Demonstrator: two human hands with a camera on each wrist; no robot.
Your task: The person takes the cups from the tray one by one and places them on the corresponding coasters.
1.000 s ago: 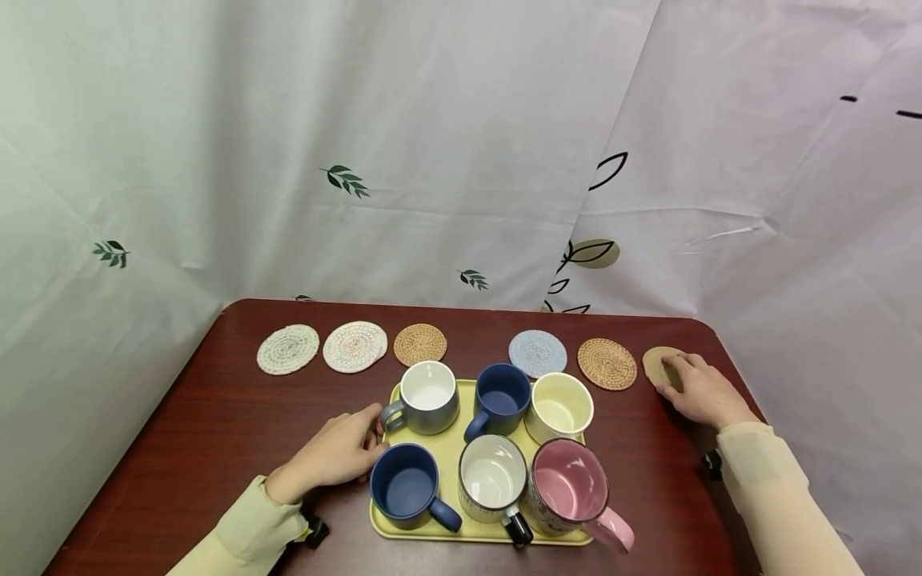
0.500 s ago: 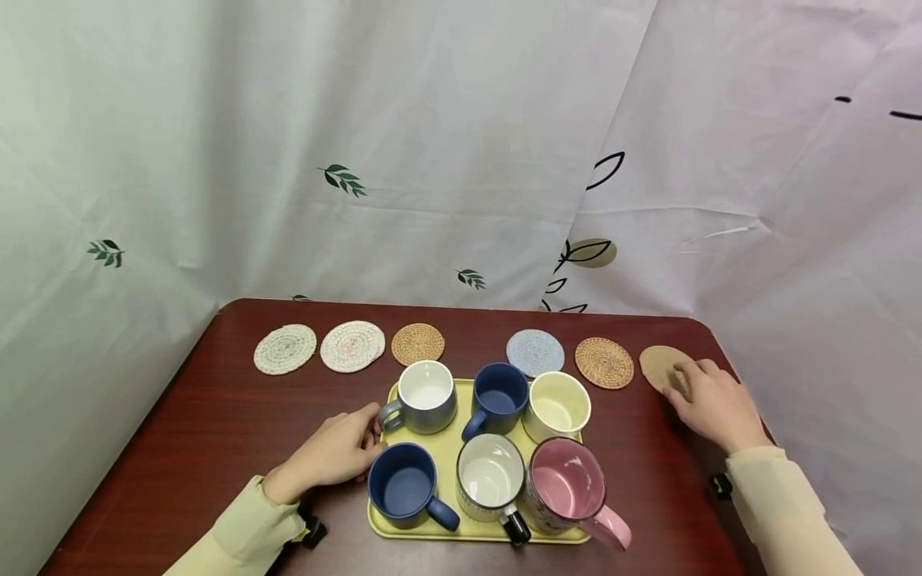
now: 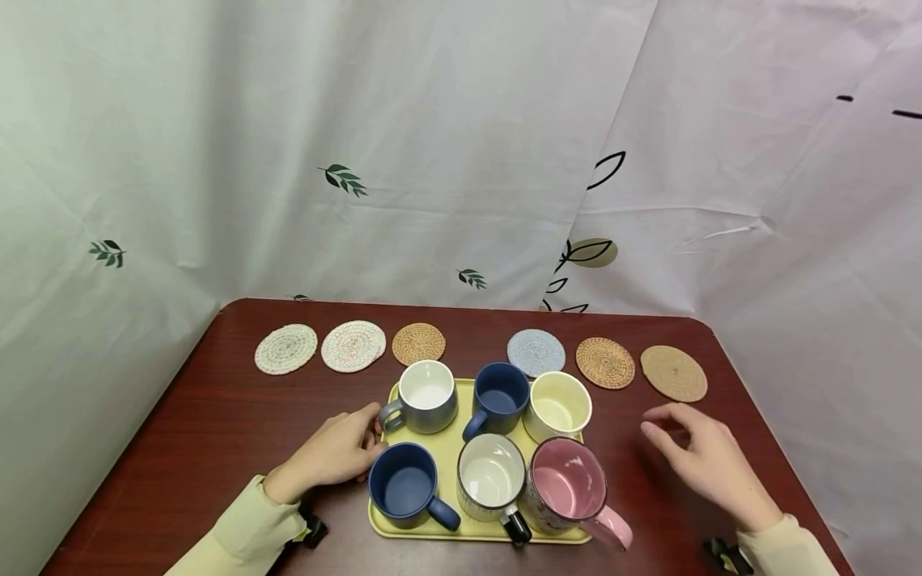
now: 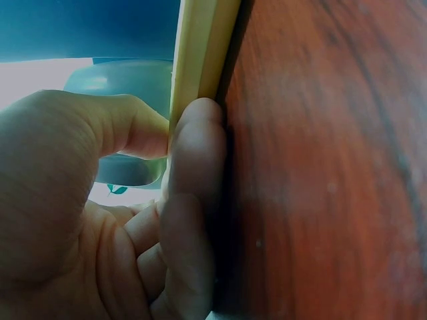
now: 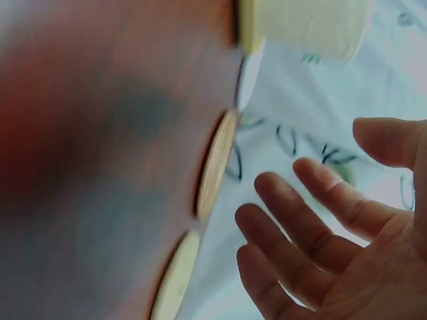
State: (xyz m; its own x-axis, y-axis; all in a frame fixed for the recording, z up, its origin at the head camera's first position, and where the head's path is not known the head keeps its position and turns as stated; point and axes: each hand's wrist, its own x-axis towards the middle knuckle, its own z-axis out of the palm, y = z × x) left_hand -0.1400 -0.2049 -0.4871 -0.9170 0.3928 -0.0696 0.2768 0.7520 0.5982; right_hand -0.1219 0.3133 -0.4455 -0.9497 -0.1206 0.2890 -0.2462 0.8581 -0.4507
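Observation:
My left hand pinches the left edge of the yellow tray, thumb above and fingers below, as the left wrist view shows at the tray rim. Mugs stand on the tray: a grey one, two blue ones, a cream one, a white one with a black handle and a pink one. My right hand is held over the table's right side, fingers apart and holding nothing, nearer me than the beige coaster.
Along the back of the dark red table lie two whitish coasters, a woven tan one, a light blue one and another tan one. A pale curtain hangs behind the table.
My right hand has let go of the beige coaster and drawn back toward me, leaving the coaster fully visible. My left hand stays at the tray's edge.

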